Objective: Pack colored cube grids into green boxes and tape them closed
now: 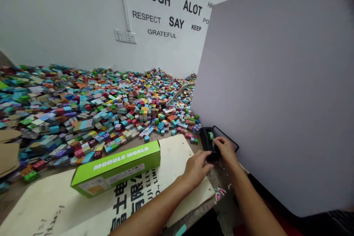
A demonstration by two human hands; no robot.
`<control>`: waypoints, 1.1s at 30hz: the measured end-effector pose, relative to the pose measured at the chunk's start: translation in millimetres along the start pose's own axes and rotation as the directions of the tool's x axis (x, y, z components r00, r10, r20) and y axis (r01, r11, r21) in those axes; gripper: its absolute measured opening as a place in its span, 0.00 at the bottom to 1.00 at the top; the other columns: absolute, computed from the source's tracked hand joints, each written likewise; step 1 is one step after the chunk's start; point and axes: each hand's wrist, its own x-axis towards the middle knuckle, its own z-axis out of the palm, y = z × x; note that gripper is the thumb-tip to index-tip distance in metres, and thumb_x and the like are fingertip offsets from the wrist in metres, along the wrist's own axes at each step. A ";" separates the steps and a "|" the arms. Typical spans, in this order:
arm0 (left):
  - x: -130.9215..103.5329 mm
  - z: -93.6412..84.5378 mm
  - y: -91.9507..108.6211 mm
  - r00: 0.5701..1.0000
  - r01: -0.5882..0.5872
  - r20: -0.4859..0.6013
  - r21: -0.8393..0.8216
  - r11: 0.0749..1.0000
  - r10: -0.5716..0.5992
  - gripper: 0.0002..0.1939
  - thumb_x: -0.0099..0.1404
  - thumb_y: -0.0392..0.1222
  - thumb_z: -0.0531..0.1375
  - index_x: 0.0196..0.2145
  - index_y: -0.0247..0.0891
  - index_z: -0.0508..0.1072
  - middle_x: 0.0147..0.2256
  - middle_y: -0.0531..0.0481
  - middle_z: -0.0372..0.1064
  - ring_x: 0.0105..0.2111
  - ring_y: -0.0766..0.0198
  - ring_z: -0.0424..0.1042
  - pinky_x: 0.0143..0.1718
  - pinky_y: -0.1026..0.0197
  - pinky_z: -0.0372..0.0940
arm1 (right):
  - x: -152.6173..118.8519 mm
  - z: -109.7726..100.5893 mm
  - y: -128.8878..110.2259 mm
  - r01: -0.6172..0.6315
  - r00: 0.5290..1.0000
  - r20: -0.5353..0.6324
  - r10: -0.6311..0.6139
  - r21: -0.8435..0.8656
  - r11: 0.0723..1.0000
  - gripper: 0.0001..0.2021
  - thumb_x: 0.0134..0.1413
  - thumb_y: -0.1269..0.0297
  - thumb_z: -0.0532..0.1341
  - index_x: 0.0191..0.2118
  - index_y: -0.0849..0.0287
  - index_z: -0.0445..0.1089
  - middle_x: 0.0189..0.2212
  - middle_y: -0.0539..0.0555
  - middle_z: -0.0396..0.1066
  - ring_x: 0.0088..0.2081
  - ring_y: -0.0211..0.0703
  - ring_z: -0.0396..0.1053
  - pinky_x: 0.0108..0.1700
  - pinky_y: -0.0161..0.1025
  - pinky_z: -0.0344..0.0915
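A black tape dispenser (pixel 205 140) with a green-cored roll of tape (pixel 211 135) stands at the board's right end. My right hand (pixel 226 150) reaches over it, fingertips pinched together by the roll, apparently on the tape. From the left, my left hand (pixel 195 169) comes to the dispenser's near end, thumb and fingers apart. Whether those fingertips touch the dispenser I cannot tell. To the left lies a green "MODULE WORLD" box (pixel 118 166), closed on the sides that show.
The box rests on a pale printed board (pixel 177 155). Behind it spreads a large heap of small colourful blocks (pixel 110 107). A large grey panel (pixel 276 92) rises at the right, with a black wire frame (pixel 225 134) at its foot. Brown cardboard (pixel 9 153) sits at the left edge.
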 end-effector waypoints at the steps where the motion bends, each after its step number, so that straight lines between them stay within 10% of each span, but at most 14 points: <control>1: 5.4 5.4 0.8 1.000 0.008 -0.013 0.022 1.000 -0.007 0.23 0.56 0.36 0.62 0.50 0.41 0.68 0.44 0.49 0.68 0.39 0.62 0.69 0.41 0.62 0.63 | -1.1 0.1 -1.7 -0.014 1.000 0.010 0.014 0.034 0.999 0.14 0.37 0.51 0.62 0.25 0.58 0.68 0.22 0.48 0.67 0.26 0.39 0.62 0.30 0.35 0.58; 9: 34.1 29.8 -4.0 0.993 0.070 -0.099 0.103 0.992 -0.060 0.08 0.58 0.36 0.62 0.37 0.39 0.69 0.36 0.51 0.66 0.37 0.61 0.67 0.39 0.61 0.61 | -10.5 -7.4 -15.5 -0.166 0.983 0.128 0.135 0.272 0.948 0.17 0.33 0.51 0.66 0.26 0.58 0.66 0.19 0.46 0.64 0.23 0.36 0.61 0.27 0.34 0.56; 23: 36.0 22.7 -0.5 0.983 0.153 -0.097 -0.006 0.988 -0.153 0.10 0.54 0.37 0.64 0.36 0.40 0.72 0.35 0.51 0.67 0.36 0.61 0.67 0.39 0.61 0.60 | -18.6 -16.7 -27.6 -0.240 0.963 0.219 0.157 0.426 0.873 0.30 0.30 0.63 0.69 0.44 0.54 0.58 0.24 0.42 0.66 0.24 0.35 0.65 0.31 0.35 0.61; 33: 85.2 14.2 4.1 0.994 0.106 0.034 -0.236 0.966 -0.101 0.27 0.53 0.63 0.55 0.26 0.32 0.74 0.25 0.45 0.71 0.28 0.55 0.71 0.31 0.56 0.65 | -2.1 -14.0 -39.8 -0.098 0.991 0.123 0.054 0.378 0.921 0.23 0.37 0.69 0.60 0.44 0.56 0.61 0.21 0.41 0.62 0.22 0.35 0.64 0.30 0.34 0.62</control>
